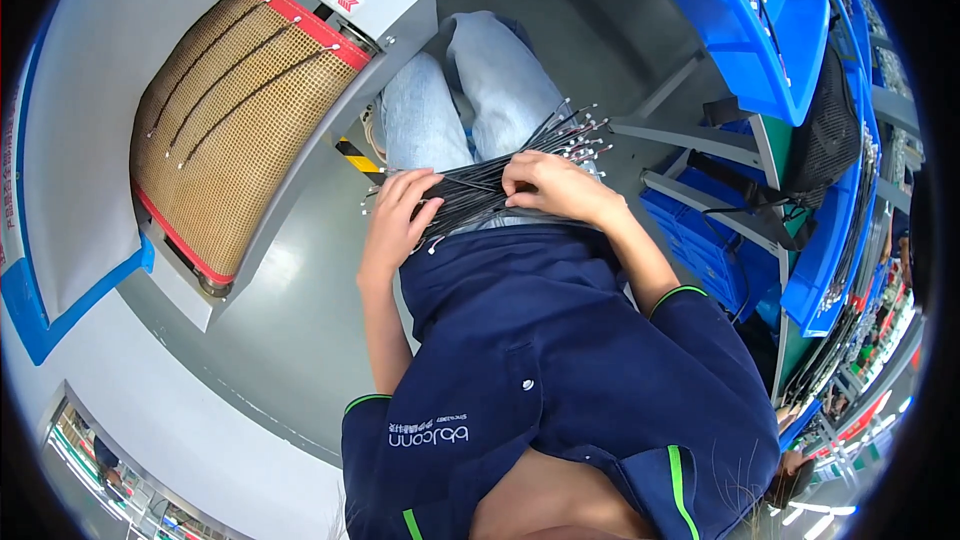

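On the left side, three cables lie on a mesh belt. Across the person's thighs lies a bundle of black cables, under both hands. The left hand has bent fingers over its left part, thumb apart; the right hand curls its fingers close to the thumb on its right part. Whether either grips, one cannot tell.
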Demonstrator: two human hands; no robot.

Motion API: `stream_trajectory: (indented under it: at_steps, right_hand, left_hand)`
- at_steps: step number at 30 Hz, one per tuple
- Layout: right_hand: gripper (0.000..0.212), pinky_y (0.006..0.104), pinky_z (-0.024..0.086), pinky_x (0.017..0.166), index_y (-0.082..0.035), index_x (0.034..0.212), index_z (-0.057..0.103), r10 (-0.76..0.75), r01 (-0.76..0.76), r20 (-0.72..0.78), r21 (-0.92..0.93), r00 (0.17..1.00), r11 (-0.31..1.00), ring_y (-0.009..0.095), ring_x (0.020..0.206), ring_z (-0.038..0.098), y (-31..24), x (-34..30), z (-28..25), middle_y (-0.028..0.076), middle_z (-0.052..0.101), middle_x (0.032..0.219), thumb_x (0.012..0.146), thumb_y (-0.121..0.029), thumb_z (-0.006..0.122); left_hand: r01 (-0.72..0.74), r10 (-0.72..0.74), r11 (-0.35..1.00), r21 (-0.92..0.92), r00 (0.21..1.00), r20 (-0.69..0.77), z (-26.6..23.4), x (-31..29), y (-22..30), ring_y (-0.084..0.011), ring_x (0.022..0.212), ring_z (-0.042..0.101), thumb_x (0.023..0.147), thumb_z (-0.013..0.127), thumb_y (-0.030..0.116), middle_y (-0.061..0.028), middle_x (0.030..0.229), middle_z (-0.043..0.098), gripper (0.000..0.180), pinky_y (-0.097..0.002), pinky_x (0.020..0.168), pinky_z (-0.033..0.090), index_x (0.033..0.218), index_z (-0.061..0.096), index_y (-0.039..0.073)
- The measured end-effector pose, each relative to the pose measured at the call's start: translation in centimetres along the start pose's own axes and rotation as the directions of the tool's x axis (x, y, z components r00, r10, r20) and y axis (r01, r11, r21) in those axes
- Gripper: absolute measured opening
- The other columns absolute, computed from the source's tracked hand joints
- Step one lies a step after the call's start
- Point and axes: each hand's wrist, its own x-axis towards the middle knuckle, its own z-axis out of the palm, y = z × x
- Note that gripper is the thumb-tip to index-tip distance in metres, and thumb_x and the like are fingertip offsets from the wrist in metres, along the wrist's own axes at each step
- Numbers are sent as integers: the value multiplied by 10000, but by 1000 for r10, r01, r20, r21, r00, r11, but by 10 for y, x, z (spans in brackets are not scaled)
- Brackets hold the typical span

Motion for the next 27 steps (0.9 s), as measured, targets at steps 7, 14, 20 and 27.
stream_trajectory:
  at_steps: [7,14,20,27]
  right_hand:
    - [129,293,439,611,-18,839,545,77,-44,-161,200,984,979,170,647,561,-9,-9,-27,73,552,692,842,-113,633]
    - [146,293,473,675,-11,878,609,111,-87,-166,146,980,985,178,729,600,-10,-16,-46,78,612,771,807,-118,677]
    - [166,340,495,713,-38,927,672,81,-97,-244,-55,966,994,247,812,624,-1,-36,-71,87,665,857,773,-100,684]
    - [151,336,500,708,-55,902,689,-204,172,-234,-150,950,973,236,793,618,-17,-8,-52,60,640,818,760,-106,670]
  left_hand:
    - [105,-105,994,7,989,101,-14,-21,9,-272,891,585,837,622,174,-91,927,640,181,-368,792,461,960,634,42]
    - [272,-275,961,47,957,93,-30,-27,27,-309,799,607,882,559,152,-126,896,644,159,-372,699,475,955,626,28]
    - [281,-285,957,77,957,53,-38,-31,24,-314,772,612,885,554,154,-130,873,649,172,-381,687,479,1006,635,62]
    - [174,-181,983,58,971,159,-14,-5,41,-311,751,614,899,540,209,-134,852,650,193,-389,651,473,1015,636,89]
